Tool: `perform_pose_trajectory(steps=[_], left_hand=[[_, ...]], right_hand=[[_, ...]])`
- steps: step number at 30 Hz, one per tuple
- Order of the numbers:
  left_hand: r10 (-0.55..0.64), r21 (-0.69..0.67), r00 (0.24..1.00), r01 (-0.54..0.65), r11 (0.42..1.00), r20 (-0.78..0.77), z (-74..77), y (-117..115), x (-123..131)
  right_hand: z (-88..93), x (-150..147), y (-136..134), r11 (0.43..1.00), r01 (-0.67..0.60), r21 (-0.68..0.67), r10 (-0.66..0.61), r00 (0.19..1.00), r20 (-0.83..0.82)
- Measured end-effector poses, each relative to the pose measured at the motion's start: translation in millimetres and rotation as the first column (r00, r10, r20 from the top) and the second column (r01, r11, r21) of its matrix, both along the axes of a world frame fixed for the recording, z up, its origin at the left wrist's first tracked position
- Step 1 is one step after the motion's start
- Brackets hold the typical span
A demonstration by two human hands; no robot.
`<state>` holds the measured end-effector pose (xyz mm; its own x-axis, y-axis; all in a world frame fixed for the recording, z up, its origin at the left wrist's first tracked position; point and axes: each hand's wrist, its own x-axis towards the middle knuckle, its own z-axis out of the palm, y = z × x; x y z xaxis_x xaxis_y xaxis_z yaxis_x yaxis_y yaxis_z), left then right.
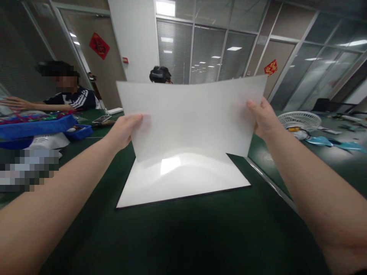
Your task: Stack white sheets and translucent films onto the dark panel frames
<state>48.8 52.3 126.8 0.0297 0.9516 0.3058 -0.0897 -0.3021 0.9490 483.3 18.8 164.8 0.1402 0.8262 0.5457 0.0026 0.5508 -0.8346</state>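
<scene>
Between both hands a white translucent sheet point(189, 114) stands raised, slightly bowed along its top edge. My left hand point(123, 130) pinches its left edge, thumb on the near face. At the right edge my right hand point(263, 116) grips it the same way, with the other fingers mostly hidden behind. Below and partly behind the sheet, a glossy white board point(183, 183) with a thin dark edge lies flat on the dark green table point(183, 236). A bright light reflection shows on the board. I cannot tell whether the sheet's lower edge touches it.
At the left are a blue tray point(37, 128) of coloured strands and a smaller blue box point(78, 131). A person point(69, 88) sits behind them. On the right lie a white fan grille point(299, 120) and blue fan blades point(335, 143). A metal strip point(272, 183) crosses the table.
</scene>
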Motion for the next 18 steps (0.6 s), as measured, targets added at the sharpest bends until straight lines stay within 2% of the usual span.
perform_pose_trajectory(steps=[2,5,7,8,10,12,14,16,18], left_hand=[[0.027,0.05,0.999,-0.026,0.998,-0.024,-11.4,-1,1],[0.083,-0.015,0.988,-0.086,0.996,-0.134,-46.7,-6,3],[0.165,0.007,0.968,-0.167,0.986,-0.187,-60.5,-7,5],[0.218,0.045,0.948,-0.213,0.976,-0.232,-60.1,-7,5],[0.315,0.162,0.896,-0.276,0.947,-0.312,-46.1,-6,5],[0.355,0.278,0.881,-0.272,0.921,-0.313,-25.0,-5,4],[0.337,0.338,0.895,-0.233,0.912,-0.292,-13.1,-8,2],[0.333,0.337,0.895,-0.228,0.914,-0.297,-20.1,-13,0],[0.356,0.284,0.867,-0.265,0.922,-0.349,-41.6,-20,-1]], right_hand=[[-14.6,-11,-1,0.992,-0.039,-0.118,0.044,0.998,0.039],[-57.5,-28,0,0.974,-0.045,-0.224,0.066,0.994,0.084],[-73.8,-37,3,0.978,0.044,-0.203,-0.026,0.996,0.089],[-73.7,-39,6,0.979,0.084,-0.186,-0.07,0.994,0.079],[-58.6,-42,10,0.981,0.117,-0.155,-0.111,0.993,0.045],[-35.7,-41,13,0.988,0.086,-0.129,-0.085,0.996,0.008],[-23.1,-39,11,0.994,0.061,-0.09,-0.063,0.998,-0.029],[-31.8,-38,5,0.996,0.067,-0.066,-0.07,0.996,-0.051],[-58.1,-40,-2,0.99,0.1,-0.096,-0.107,0.992,-0.061]])
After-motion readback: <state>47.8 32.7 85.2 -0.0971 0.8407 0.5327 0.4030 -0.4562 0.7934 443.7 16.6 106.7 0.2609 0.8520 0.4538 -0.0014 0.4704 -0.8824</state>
